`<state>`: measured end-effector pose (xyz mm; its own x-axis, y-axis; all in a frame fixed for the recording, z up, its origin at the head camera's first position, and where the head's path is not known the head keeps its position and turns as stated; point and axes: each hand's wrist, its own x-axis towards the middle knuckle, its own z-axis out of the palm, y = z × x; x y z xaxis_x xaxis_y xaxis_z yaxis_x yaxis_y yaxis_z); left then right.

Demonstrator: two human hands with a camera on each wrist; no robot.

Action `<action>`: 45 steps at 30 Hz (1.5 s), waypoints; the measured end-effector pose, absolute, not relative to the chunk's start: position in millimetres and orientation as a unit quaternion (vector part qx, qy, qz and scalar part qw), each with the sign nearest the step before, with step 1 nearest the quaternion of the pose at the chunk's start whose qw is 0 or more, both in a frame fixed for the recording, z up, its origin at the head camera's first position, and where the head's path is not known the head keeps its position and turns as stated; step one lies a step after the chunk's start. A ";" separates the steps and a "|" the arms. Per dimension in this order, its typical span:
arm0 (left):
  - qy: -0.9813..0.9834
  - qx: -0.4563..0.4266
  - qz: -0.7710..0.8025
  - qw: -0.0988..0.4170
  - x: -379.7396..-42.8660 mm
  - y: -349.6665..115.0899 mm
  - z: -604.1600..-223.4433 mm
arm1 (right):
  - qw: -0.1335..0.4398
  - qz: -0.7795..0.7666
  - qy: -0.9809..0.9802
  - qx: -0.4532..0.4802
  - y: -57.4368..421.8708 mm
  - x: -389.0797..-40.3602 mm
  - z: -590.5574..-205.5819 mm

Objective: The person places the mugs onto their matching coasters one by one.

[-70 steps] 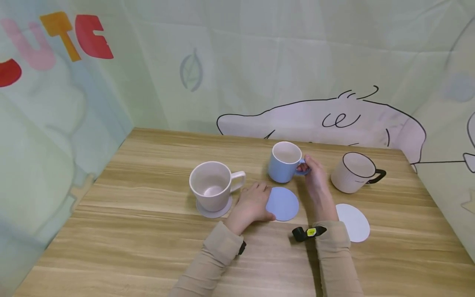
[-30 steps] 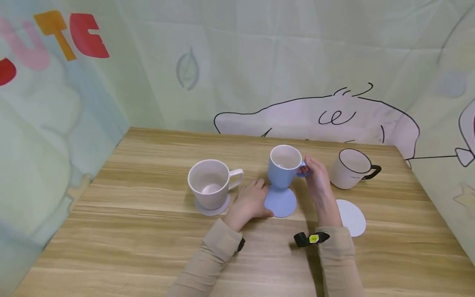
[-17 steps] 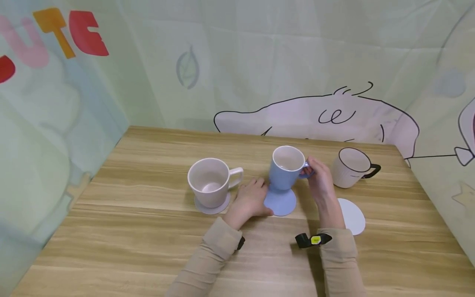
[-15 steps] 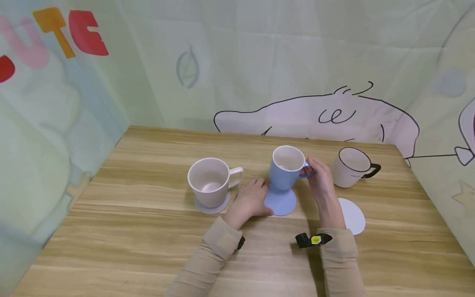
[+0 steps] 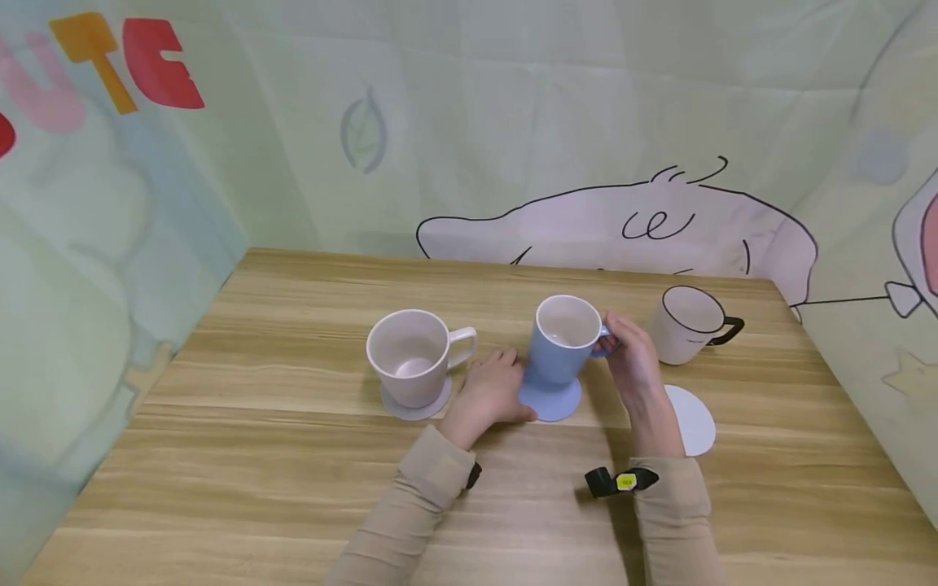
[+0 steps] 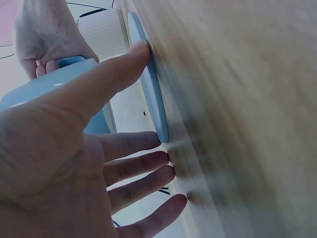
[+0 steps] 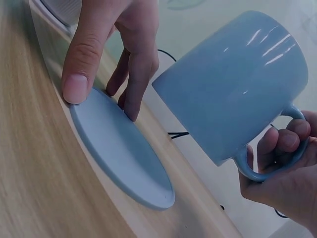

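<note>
My right hand (image 5: 634,358) grips the handle of a light blue mug (image 5: 558,354), fingers curled through it in the right wrist view. The mug is held above a round blue coaster (image 7: 121,148), with a gap between its base and the coaster in that view. My left hand (image 5: 493,387) rests on the table at the coaster's left side. Its thumb and index fingertips touch the coaster's edge, and the other fingers are spread fairly straight with their tips at the tabletop. In the head view the mug overlaps the coaster's far part.
Left of my hands a white mug (image 5: 409,354) stands on a pale grey coaster (image 5: 416,408). Back right stands a white mug with black rim and handle (image 5: 689,325). A white coaster (image 5: 692,422) lies right of my right wrist. A printed cloth (image 5: 454,138) hangs behind the wooden table (image 5: 242,472).
My right hand has brought the blue mug from behind the blue coaster toward me, so it overlaps more of the coaster. My left hand has stayed at the coaster's edge.
</note>
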<state>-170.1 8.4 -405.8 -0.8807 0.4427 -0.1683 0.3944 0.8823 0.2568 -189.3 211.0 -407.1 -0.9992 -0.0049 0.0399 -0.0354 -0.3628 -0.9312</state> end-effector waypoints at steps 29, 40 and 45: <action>0.964 0.211 0.112 0.113 -172.2 5.3 -408.2 | -0.020 0.834 -0.551 -0.017 211.7 -184.1 -415.4; 0.962 0.212 0.126 0.118 -172.1 7.4 -408.6 | -0.044 0.826 -0.562 -0.022 215.7 -183.9 -419.0; 0.961 0.210 0.133 0.116 -172.1 5.7 -409.9 | -0.047 0.828 -0.559 -0.021 212.0 -185.7 -422.6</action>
